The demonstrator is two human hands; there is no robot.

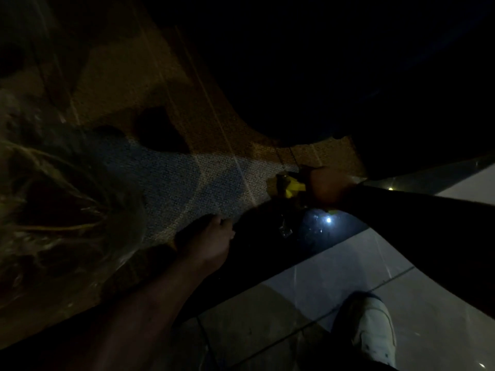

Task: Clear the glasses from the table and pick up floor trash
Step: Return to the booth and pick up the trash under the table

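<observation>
The scene is very dark. My right hand (328, 187) reaches in from the right, low over a woven rug (187, 178), with its fingers closed on a crumpled yellow wrapper (290, 186). Just below it lies a dark glossy bag (316, 228) with a bright light reflected in it, and a small clear scrap (285, 229) shows at the bag's edge. My left hand (210, 238) hovers at the rug's near edge beside the bag, fingers curled. Whether it grips the bag is hidden in shadow. No glasses are visible.
Pale floor tiles (334, 266) run along the lower right, with my white shoe (375, 329) standing on them. A blurred dried plant or grass bundle (53, 199) fills the left. A large dark shape (348, 76), maybe furniture, covers the upper right.
</observation>
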